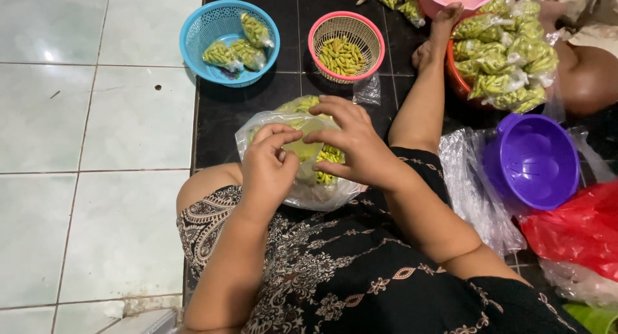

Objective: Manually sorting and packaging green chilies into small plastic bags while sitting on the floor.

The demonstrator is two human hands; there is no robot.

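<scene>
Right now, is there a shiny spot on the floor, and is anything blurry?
In the head view, a bright glare spot shines on the pale floor tiles at upper left; the left hand and right hand on the clear bag look sharp; the blue basket casts a soft shadow on the dark tiles; edges look a little stretched.

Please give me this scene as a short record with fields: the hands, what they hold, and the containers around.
left hand: pinches the clear bag
right hand: pinches the clear bag from the other side
clear bag: on the lap, holds green chilies
blue basket: three filled small bags inside
pink basket: loose green chilies
purple bowl: at the right, looks empty
pile of bags: filled, top right
red bag: beside the purple bowl
</scene>
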